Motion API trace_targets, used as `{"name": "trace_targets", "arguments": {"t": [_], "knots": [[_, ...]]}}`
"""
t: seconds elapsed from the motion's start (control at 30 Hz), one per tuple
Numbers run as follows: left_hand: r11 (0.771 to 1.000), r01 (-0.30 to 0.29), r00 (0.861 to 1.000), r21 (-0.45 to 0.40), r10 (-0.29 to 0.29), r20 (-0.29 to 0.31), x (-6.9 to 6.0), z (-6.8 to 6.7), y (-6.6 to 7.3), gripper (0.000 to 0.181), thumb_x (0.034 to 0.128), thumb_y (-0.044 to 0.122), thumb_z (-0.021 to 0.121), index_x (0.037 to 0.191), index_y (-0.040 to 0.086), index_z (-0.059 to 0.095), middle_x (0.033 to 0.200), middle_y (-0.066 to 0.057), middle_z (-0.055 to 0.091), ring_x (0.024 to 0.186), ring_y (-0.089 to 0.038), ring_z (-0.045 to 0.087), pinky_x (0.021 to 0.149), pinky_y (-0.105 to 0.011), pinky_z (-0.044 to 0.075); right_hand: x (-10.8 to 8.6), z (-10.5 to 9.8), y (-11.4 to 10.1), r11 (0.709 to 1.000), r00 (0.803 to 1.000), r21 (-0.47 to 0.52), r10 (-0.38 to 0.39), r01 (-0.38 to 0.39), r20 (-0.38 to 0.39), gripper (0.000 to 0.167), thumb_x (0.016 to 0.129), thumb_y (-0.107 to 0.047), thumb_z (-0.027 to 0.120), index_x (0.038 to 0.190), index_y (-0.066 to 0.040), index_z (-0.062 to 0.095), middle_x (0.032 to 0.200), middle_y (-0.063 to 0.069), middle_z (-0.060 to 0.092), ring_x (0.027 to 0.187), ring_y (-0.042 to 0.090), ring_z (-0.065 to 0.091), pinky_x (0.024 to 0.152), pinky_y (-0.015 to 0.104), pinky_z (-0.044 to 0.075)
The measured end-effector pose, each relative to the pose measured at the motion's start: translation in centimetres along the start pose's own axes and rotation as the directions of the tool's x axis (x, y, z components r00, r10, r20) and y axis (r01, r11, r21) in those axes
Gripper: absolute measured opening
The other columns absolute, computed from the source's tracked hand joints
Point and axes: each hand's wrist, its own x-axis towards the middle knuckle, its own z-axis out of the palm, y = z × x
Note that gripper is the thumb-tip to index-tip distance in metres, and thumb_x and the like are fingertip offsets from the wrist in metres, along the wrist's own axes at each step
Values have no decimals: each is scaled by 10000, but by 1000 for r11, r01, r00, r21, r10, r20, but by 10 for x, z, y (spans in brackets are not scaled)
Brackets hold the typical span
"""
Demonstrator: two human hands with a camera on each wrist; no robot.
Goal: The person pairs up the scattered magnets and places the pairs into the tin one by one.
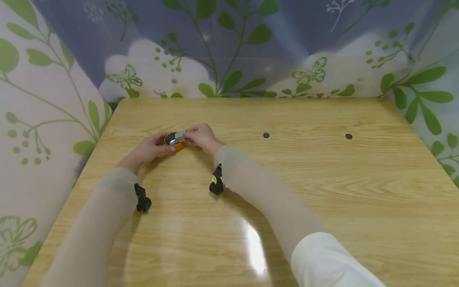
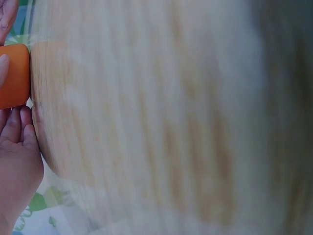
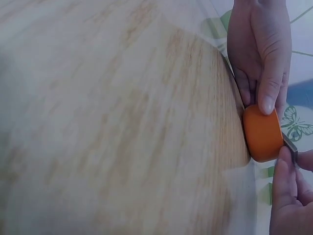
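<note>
A small round orange dish (image 1: 178, 147) with a dark, shiny inside stands on the table at the left back. My left hand (image 1: 150, 147) holds it from the left; in the right wrist view the thumb (image 3: 267, 95) presses its orange wall. From the other side my right hand (image 1: 202, 136) pinches a flat grey piece (image 1: 180, 136) at the dish's rim. That piece (image 3: 291, 145) shows edge-on in the right wrist view, between thumb and fingers. The left wrist view catches only part of the orange dish (image 2: 14, 76), at its left edge.
Two small dark discs (image 1: 266, 135) lie apart on the wooden table (image 1: 322, 191), right of my hands. Patterned cloth (image 1: 244, 52) with leaves hangs behind the table and along both sides. Each wrist carries a black camera (image 1: 143, 201).
</note>
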Motion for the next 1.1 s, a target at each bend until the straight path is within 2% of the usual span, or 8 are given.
{"name": "trace_targets", "arguments": {"t": [0.23, 0.5, 0.83, 1.0, 1.1], "knots": [[1000, 0, 1000, 0, 0, -6, 0, 0, 1, 716, 860, 269, 682, 1444, 69, 320, 1409, -181, 391, 1270, -293, 372, 1036, -458, 298, 2, 2, -3, 999, 1000, -52, -8, 9, 12, 187, 853, -11, 646, 1008, 94, 641, 902, 199, 676, 659, 140, 628, 717, 276, 536], [1000, 1, 1000, -14, 0, 13, 0, 0, 1, 719, 877, 231, 667, 1460, 61, 281, 1435, -183, 356, 1296, -301, 344, 1052, -459, 277, 2, 5, -1, 991, 999, -126, -34, 37, 25, 163, 843, -57, 686, 957, 59, 672, 840, 116, 662, 617, 70, 575, 637, 206, 522], [999, 28, 1000, -22, -28, -2, 1, 2, 0, 756, 857, 246, 688, 1462, 66, 272, 1441, -168, 351, 1297, -287, 342, 1056, -450, 271, 1, 3, -2, 983, 1000, -184, -26, 28, 11, 138, 851, -70, 682, 932, 41, 677, 755, 47, 617, 621, 102, 581, 642, 236, 528], [999, 28, 1000, -19, -28, 2, 0, 1, 1, 758, 866, 242, 679, 1468, 63, 255, 1455, -169, 330, 1313, -294, 320, 1066, -456, 251, -1, -1, -4, 986, 998, -169, -2, 12, 61, 146, 863, -46, 660, 970, 54, 667, 794, 73, 632, 659, 107, 590, 683, 237, 530], [999, 26, 1000, -20, -26, 3, 0, 0, 0, 760, 866, 247, 679, 1466, 58, 253, 1458, -167, 326, 1318, -294, 312, 1069, -458, 243, -2, -7, -7, 983, 995, -180, 0, 17, 96, 164, 879, -53, 640, 1002, 54, 658, 875, 120, 652, 737, 158, 618, 721, 267, 532]]}}
